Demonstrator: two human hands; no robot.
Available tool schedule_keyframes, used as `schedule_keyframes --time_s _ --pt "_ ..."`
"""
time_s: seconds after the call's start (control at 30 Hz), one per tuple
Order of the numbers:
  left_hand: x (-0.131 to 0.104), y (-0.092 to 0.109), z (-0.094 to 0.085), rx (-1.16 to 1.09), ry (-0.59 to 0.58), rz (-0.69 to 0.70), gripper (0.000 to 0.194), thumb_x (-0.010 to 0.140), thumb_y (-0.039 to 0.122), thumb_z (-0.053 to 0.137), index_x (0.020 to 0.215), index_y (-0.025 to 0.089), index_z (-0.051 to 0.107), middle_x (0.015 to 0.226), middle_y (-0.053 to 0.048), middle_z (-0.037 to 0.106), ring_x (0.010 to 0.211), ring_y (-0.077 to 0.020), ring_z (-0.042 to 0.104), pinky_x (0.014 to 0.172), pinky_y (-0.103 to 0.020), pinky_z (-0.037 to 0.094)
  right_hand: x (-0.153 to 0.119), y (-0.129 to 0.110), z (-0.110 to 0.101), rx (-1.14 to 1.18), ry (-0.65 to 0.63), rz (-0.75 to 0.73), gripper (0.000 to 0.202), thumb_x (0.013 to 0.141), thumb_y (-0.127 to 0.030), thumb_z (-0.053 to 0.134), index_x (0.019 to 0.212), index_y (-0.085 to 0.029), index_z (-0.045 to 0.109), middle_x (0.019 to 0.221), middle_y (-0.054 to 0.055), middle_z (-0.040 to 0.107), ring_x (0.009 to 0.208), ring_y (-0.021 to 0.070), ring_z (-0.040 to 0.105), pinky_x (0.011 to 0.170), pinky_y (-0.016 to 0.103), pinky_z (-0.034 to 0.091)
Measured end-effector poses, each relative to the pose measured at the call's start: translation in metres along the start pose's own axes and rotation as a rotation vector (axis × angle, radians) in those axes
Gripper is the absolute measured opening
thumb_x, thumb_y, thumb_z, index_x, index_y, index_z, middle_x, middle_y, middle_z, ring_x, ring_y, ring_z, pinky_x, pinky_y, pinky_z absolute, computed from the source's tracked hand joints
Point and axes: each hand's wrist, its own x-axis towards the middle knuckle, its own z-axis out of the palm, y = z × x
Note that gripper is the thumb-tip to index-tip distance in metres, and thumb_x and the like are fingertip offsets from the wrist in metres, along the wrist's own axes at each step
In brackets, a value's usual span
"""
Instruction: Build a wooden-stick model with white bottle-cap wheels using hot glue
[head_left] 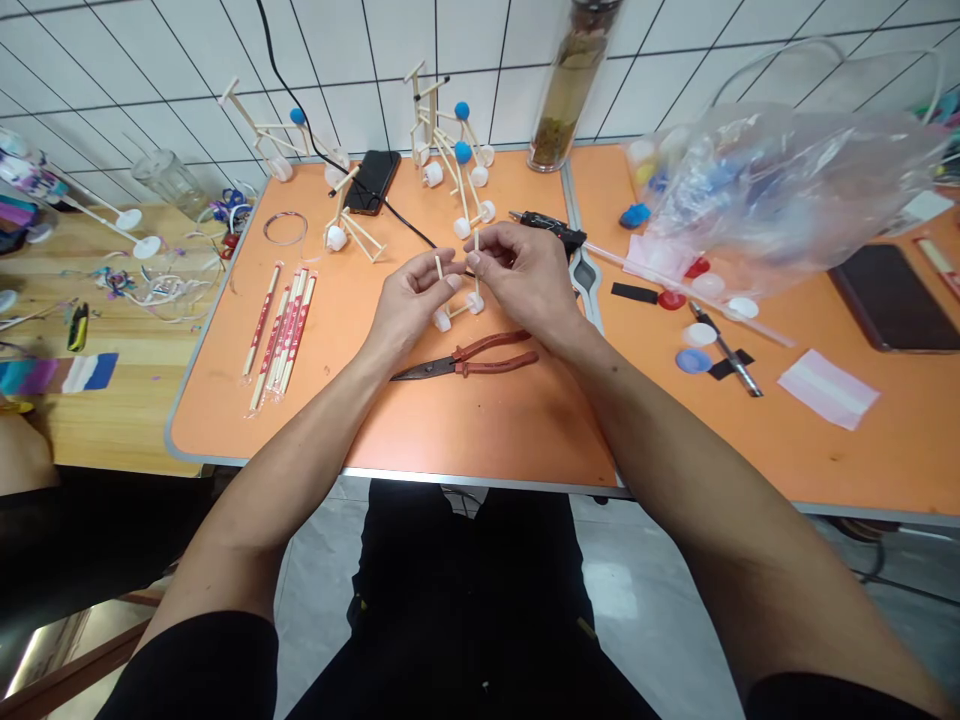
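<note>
My left hand (409, 300) pinches a short wooden stick (439, 266) between thumb and fingers. Another upright stick (477, 240) is gripped by the fingertips of my right hand (529, 275). Below these sticks sit small white wheels (474, 302), joined by a short crosspiece, close to the tabletop. Red-handled pliers (465, 364) lie just in front of both hands. Behind my right hand is a hot glue gun (551, 228), partly covered by it. Near my left hand stands a small stick frame (349, 225) with a white wheel.
Wrapped chopsticks (281, 335) lie at left. Stick models with blue balls (463, 152), a phone (373, 182) and a tall jar (570, 90) stand along the wall. A plastic bag (787, 190), bottle caps (694, 360) and a pen (726, 350) are right. Another person's arm (26, 455) shows at left.
</note>
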Motion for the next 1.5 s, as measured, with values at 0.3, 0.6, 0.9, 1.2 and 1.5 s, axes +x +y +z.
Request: schedule_keyframes --time_s 0.3,0.6,0.9,1.2,1.5 --pt "0.009 0.01 -0.017 0.15 0.167 0.098 0.042 0.084 0.042 0.099 0.116 0.024 0.08 0.127 -0.009 0.084 0.135 -0.0278 0.075 0.116 -0.038 0.058 0.0 -0.004 -0.003 -0.034 0.015 -0.069 0.023 0.107 -0.047 0.069 0.106 -0.027 0.08 0.102 0.007 0.076 0.104 0.0291 0.068 0.099 0.045 0.054" --pt "-0.002 0.024 -0.009 0.138 0.087 0.092 0.039 0.081 0.056 0.1 0.098 0.024 0.087 0.088 -0.003 0.08 0.078 -0.0159 0.071 0.07 -0.026 0.059 -0.014 -0.01 0.011 -0.033 -0.058 -0.105 0.021 0.104 -0.033 0.072 0.125 -0.031 0.071 0.101 0.002 0.078 0.094 0.0254 0.071 0.09 0.038 0.054" --pt "0.003 0.022 -0.011 0.003 0.105 0.003 0.033 0.078 0.045 0.104 0.081 0.019 0.083 0.074 -0.001 0.076 0.06 -0.0086 0.065 0.06 -0.02 0.058 -0.004 -0.012 -0.007 -0.107 -0.114 -0.096 0.017 0.097 -0.027 0.073 0.115 -0.027 0.072 0.099 0.003 0.078 0.094 0.0255 0.072 0.086 0.038 0.054" --pt "0.009 0.034 -0.015 -0.123 0.24 -0.114 0.027 0.088 0.035 0.099 0.084 0.02 0.076 0.079 0.001 0.079 0.056 -0.0041 0.065 0.056 -0.014 0.054 0.024 0.067 -0.065 -0.433 0.123 0.39 0.028 0.077 -0.021 0.081 0.091 -0.027 0.058 0.094 0.011 0.073 0.092 0.0339 0.067 0.092 0.054 0.059" --pt "0.011 0.022 -0.018 -0.161 0.218 -0.081 0.027 0.087 0.033 0.098 0.086 0.016 0.078 0.078 0.0 0.08 0.055 -0.0046 0.066 0.054 -0.014 0.054 0.028 0.043 -0.048 -0.506 0.025 0.535 0.06 0.081 -0.017 0.078 0.139 -0.009 0.063 0.136 0.032 0.073 0.125 0.0486 0.071 0.105 0.062 0.059"
